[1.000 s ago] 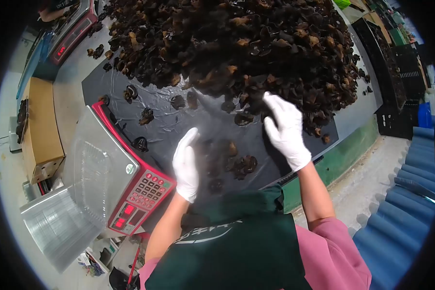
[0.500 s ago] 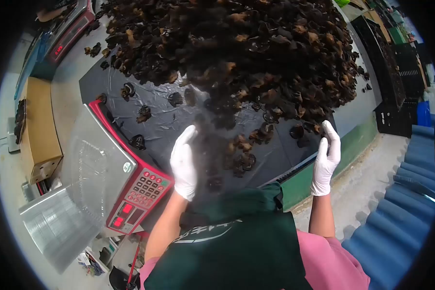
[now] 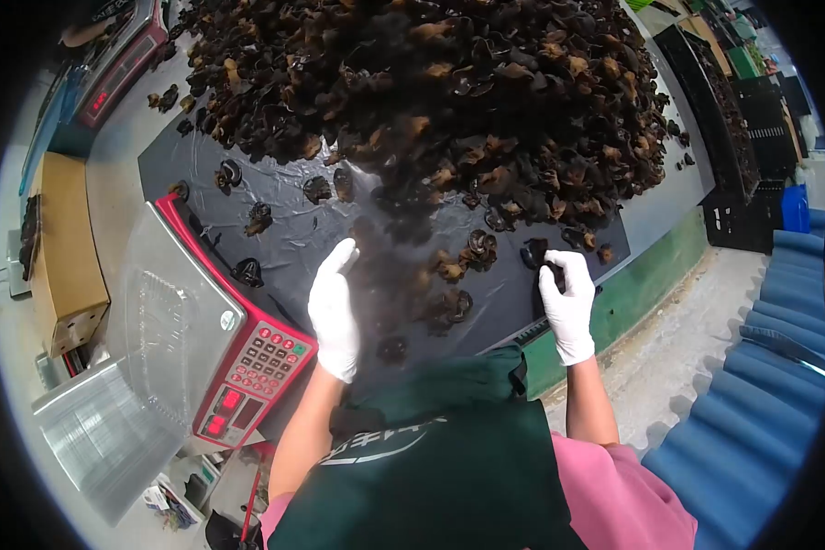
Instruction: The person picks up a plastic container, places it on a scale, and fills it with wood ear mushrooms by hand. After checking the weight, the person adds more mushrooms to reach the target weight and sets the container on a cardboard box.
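A large heap of dark brown wood ear mushrooms (image 3: 522,110) covers the far part of a dark plastic sheet (image 3: 284,197). My right hand (image 3: 570,307), in a white glove, pinches a dark wood ear mushroom (image 3: 533,254) between thumb and fingers at the near right of the heap. White-gloved too, my left hand (image 3: 335,316) is over the sheet beside the red scale, fingers stretched and holding nothing. Loose pieces (image 3: 449,307) lie between the hands. A blurred smudge in the middle of the view obscures some of them.
A red and silver scale (image 3: 266,357) stands at my left, with a clear plastic bag (image 3: 110,435) near it. Beyond are a cardboard box (image 3: 71,257) and a second scale (image 3: 119,78). Black crates (image 3: 742,220) and blue corrugated sheeting (image 3: 752,403) are on the right.
My right hand has moved left, its fingers closing on a wood ear mushroom. My left hand has shifted slightly left and stays open. The whole view has shifted a little.
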Motion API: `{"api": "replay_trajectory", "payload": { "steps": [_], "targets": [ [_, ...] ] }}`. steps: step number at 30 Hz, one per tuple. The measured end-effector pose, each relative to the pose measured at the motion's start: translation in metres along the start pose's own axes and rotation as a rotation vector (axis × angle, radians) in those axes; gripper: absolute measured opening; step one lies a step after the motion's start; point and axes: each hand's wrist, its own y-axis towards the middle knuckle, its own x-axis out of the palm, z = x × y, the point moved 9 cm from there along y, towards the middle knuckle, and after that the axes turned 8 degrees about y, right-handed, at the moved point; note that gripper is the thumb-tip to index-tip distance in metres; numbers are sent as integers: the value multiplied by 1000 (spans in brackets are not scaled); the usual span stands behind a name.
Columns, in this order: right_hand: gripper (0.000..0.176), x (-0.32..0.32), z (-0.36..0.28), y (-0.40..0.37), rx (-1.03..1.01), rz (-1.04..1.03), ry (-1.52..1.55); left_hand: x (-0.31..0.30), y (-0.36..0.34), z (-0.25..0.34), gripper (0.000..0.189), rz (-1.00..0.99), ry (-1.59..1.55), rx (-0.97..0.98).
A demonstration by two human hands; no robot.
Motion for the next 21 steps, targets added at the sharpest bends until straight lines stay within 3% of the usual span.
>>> {"api": "replay_trajectory", "payload": {
  "steps": [2, 4, 5, 8, 10, 13, 14, 16, 19, 20, 21],
  "targets": [
    [30, 18, -39, 0, 28, -147, 71, 1, 0, 0, 55, 6, 3, -5],
    [29, 36, -88, -6, -279, -334, 161, 1, 1, 2, 55, 4, 23, -10],
    [31, 37, -95, -7, -341, -307, 126, 2, 0, 4, 56, -2, 45, -45],
    [34, 28, -70, 6, -321, 11, 40, 2, 0, 1, 56, 2, 23, -55],
    [38, 39, -63, 17, -261, 92, -100, 1, 0, 0, 56, -3, 28, -36],
    [38, 79, -104, 4, -440, -49, 29, 1, 0, 1, 56, 11, 32, -44],
    [30, 106, -110, 9, -272, -425, 165, 1, -1, 5, 56, 20, 42, -57],
    [30, 112, -126, -13, -531, -381, 381, 0, 0, 5, 51, 28, 41, -55],
    [29, 110, -121, 17, -428, -251, 358, -1, -1, -2, 47, 36, 17, -30],
    [28, 111, -120, 28, -516, -152, 240, -1, -2, -4, 51, 44, 11, -28],
    [29, 117, -126, 38, -541, -190, 119, 0, -2, -4, 56, 52, 3, -23]
  ]
}}
